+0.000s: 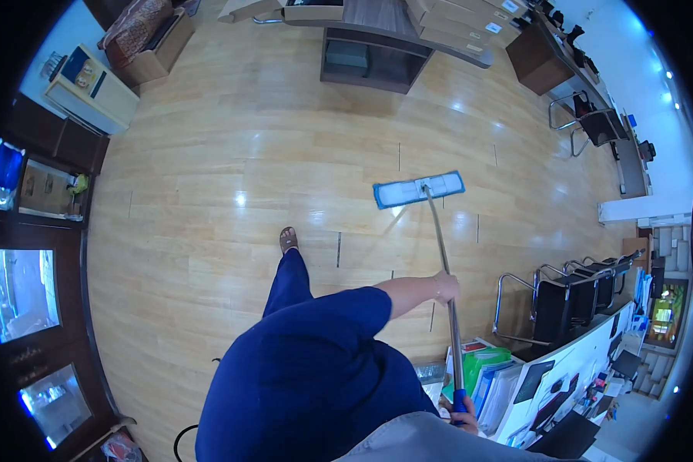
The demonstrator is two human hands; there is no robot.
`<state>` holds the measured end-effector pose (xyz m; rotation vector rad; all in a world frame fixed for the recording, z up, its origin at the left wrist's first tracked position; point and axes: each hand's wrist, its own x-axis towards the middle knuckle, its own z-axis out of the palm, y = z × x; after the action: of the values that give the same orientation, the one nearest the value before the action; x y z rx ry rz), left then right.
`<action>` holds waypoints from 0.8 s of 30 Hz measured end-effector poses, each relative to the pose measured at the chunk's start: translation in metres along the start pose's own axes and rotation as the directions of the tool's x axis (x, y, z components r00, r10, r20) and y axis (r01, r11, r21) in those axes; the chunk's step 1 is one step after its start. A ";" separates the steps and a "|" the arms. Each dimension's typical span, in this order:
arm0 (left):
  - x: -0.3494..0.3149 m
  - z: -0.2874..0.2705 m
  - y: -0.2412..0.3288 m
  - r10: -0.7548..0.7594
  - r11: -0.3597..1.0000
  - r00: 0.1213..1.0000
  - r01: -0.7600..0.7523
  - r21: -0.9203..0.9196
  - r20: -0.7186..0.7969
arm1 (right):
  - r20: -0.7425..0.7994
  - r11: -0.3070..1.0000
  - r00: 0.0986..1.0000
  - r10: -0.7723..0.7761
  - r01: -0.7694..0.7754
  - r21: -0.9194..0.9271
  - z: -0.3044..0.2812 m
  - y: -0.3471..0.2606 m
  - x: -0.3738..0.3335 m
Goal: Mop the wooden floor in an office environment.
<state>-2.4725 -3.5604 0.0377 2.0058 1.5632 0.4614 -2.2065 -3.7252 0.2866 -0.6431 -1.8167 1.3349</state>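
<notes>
A flat mop lies on the wood floor ahead of me, its wide white head [419,190] edged in blue. Its metal pole [441,242] slants back toward me on the right. Partway up that pole, my left hand [446,286] is wrapped round it, the arm reaching across from a dark blue sleeve. My right hand [465,417] closes on the blue grip [460,400] at the pole's upper end; grey cloth along the lower edge hides part of that hand. One foot in a brown sandal [288,237] is stretched forward, left of the mop.
Black chairs with metal frames [558,304] and a white partition [527,393] with folders beside it stand on the right. A desk [369,58] bearing cardboard boxes [458,27] is at the far side. Cabinets [92,88] and dark doors [69,285] line the left.
</notes>
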 end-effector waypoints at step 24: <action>-0.433 -0.207 -0.284 -0.403 0.863 0.423 0.471 -0.183 -0.811 | 0.728 0.898 0.531 -0.433 0.321 0.300 0.430 -0.083 0.257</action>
<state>-2.9262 -3.8847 0.0552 1.2991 2.6141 1.2863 -2.7019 -3.7920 0.3763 0.5321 -2.3219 1.5140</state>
